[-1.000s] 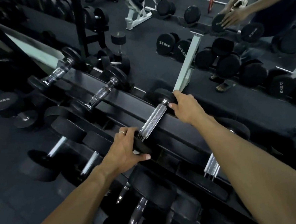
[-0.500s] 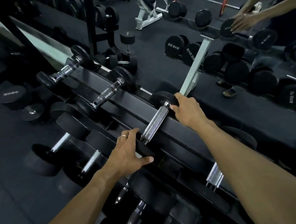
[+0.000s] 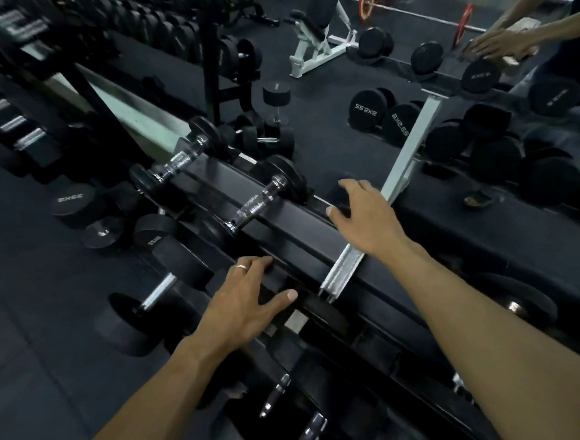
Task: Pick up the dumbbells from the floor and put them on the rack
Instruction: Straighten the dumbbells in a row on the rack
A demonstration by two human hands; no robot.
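Dim, cool-toned gym view with wide-angle bending and soft detail.

Little light reaches the black rubber floor (image 3: 30,306), where dark weights merge into shadow. Bright glints sit on the knurled chrome dumbbell handle (image 3: 342,274) between the two hands. The far left edge is streaked with motion blur, and straight rack rails bow toward the corners. The mirror beyond the hands looks slightly brighter.

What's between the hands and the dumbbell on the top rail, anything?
Nothing visible. The dumbbell already lies across the rack; the left hand rests at its near head, and the right hand covers its far head.
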